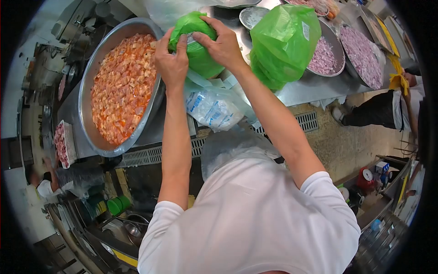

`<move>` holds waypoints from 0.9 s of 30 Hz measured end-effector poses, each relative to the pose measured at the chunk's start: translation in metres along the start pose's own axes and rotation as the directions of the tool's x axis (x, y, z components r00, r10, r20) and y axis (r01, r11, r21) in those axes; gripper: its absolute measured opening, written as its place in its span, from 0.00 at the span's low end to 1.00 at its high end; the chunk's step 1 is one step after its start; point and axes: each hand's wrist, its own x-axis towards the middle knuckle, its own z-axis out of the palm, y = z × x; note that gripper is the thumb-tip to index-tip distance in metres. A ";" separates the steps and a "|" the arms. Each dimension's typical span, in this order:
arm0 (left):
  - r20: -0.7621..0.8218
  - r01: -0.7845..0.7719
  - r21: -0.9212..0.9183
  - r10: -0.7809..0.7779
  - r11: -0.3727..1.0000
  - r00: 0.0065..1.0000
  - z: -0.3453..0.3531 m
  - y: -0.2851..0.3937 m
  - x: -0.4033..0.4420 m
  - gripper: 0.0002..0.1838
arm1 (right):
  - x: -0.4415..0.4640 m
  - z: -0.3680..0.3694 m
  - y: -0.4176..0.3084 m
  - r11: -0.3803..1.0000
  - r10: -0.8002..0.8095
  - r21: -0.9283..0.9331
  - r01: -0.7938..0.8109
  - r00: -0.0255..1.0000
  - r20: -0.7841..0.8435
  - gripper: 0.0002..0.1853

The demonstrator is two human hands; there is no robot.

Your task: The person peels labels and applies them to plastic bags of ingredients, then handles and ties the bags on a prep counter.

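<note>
A filled green plastic bag (203, 61) stands upright on the metal table, between both my hands. My left hand (172, 61) grips its left side, fingers wrapped around the back. From the right, my right hand (224, 44) closes on the same bag, its thumb pressed to the front near a small pale label. What the bag contains is hidden. Just in front of it lies a clear plastic bag with blue print (212, 109). A second, fuller green bag (285, 43) with a white label stands to the right of my right hand.
Left is a large metal basin (84, 98) of cubed meat in reddish marinade. Bowls of chopped purple onion (323, 57) (362, 55) and a small bowl (253, 17) of white stuff stand right and behind. A white basket (69, 141) is far left; people stand at both sides.
</note>
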 end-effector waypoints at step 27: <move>0.206 0.348 -0.455 -0.284 0.820 0.937 -0.062 0.060 -0.054 0.27 | -0.090 -0.013 -0.059 0.962 0.054 0.243 -0.122 0.961 0.271 0.21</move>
